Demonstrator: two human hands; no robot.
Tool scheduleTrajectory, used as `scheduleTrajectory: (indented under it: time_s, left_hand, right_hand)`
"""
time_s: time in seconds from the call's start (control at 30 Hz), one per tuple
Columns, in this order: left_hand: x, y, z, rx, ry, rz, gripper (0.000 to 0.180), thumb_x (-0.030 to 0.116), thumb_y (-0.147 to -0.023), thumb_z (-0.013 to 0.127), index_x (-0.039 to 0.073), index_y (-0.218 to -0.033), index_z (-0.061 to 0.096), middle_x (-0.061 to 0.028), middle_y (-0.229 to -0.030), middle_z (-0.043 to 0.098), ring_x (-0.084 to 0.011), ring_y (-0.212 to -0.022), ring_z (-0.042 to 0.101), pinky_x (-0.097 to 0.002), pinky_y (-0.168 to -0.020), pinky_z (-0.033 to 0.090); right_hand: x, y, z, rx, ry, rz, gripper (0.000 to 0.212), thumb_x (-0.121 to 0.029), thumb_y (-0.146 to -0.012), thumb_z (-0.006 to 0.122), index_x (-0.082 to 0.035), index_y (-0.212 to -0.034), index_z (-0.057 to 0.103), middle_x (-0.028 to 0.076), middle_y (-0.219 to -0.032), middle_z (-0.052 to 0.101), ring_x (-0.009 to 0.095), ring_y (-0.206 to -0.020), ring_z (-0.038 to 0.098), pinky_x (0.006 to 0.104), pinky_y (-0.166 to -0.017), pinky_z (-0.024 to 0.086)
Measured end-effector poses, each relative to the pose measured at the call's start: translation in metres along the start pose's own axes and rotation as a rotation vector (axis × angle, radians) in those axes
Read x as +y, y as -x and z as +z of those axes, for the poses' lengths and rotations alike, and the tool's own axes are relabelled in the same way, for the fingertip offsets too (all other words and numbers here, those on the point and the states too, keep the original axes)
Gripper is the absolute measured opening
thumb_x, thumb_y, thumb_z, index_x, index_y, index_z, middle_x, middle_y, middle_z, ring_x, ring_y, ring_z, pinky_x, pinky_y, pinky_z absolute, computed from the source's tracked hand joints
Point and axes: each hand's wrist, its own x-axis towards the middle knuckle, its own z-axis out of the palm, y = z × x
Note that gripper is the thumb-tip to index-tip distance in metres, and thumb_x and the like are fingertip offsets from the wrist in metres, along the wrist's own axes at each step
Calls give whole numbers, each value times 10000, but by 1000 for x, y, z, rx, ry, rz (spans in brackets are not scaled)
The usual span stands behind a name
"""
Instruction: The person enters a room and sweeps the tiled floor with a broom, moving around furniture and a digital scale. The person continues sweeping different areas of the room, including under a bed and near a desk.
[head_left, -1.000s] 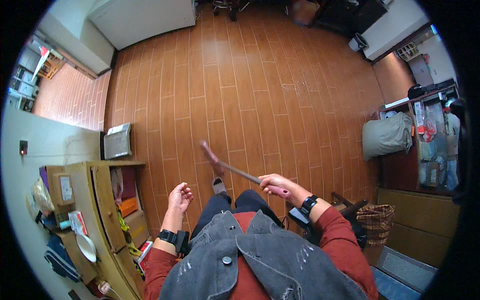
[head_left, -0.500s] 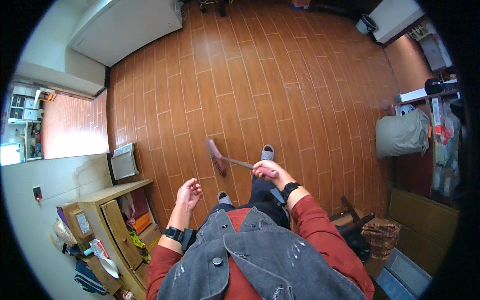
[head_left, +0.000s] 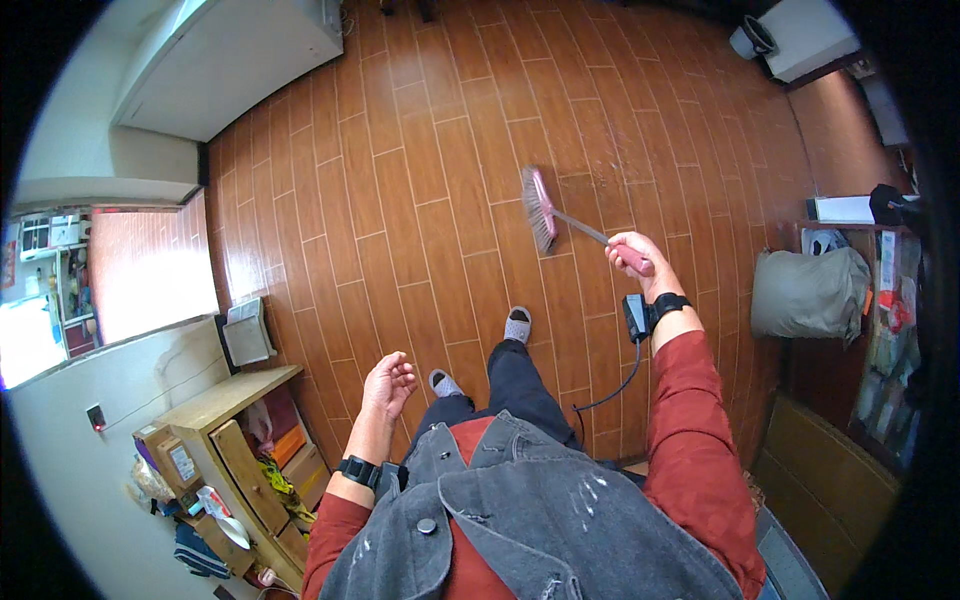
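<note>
A broom (head_left: pixel 577 227) with a pink head, grey bristles and a thin grey handle is out ahead of me, right of the middle. My right hand (head_left: pixel 634 254) is wrapped around the pink grip at the handle's near end. The bristles point left, at or just above the tiled floor (head_left: pixel 420 270); contact cannot be made out. My left hand (head_left: pixel 389 384) hangs in front of my body, empty, its fingers loosely bent and slightly apart. My feet, in grey slippers (head_left: pixel 517 325), stand between the hands.
To the left is a wooden cabinet (head_left: pixel 235 395) with a white slatted object (head_left: pixel 247 332) beyond it. A white cabinet (head_left: pixel 230 75) stands far left, a bucket (head_left: pixel 752 40) far right. On the right, a stuffed grey-green bag (head_left: pixel 808 292) sits beside a shelf.
My right hand has swung the broom forward and to the right; its head now faces bristles-left. One foot has shifted left. My left hand stays raised and empty.
</note>
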Motion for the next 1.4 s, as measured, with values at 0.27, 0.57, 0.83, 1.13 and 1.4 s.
scheduleTrajectory:
  time_s: [0.27, 0.57, 0.83, 1.13, 1.4]
  left_hand:
    - [20, -18, -23, 0, 98, -38, 119, 215, -830, 552, 99, -825, 574, -32, -673, 572, -149, -584, 537, -290, -541, 461]
    - [73, -49, -58, -84, 85, -96, 128, 219, -818, 567, 98, -782, 587, -31, -642, 558, -167, -585, 534, -320, -552, 456]
    - [137, -51, -82, -131, -28, -36, 127, 210, -838, 562, 93, -790, 557, 28, -459, 385, -106, -375, 316, -281, -470, 393]
    - [135, -73, -87, -181, -83, -87, 158, 225, -855, 548, 77, -801, 554, 47, -421, 276, -85, -359, 255, -256, -421, 334]
    - [137, -102, -97, 165, 205, -187, 146, 236, -817, 601, 101, -778, 562, 25, -503, 430, -90, -384, 356, -267, -472, 403]
  right_hand:
    - [-12, 5, 49, 70, 212, -49, 69, -75, -724, 527, -38, -679, 488, 73, -599, 520, 134, -467, 498, 239, -384, 402]
    - [129, 35, 118, 134, -61, 65, 97, -118, -814, 484, -26, -783, 492, 72, -620, 524, 143, -463, 492, 257, -384, 411]
    - [140, 68, 221, 100, 239, 81, 73, -104, -819, 458, -52, -769, 468, 41, -612, 492, 123, -460, 475, 258, -392, 417]
    - [163, 39, 342, -357, 267, 358, 268, -236, -876, 404, -86, -654, 426, 5, -503, 439, 100, -392, 405, 220, -346, 324]
    - [148, -84, 380, -452, -213, 610, 89, -65, -797, 468, -6, -733, 447, 12, -596, 458, 68, -458, 442, 161, -392, 378]
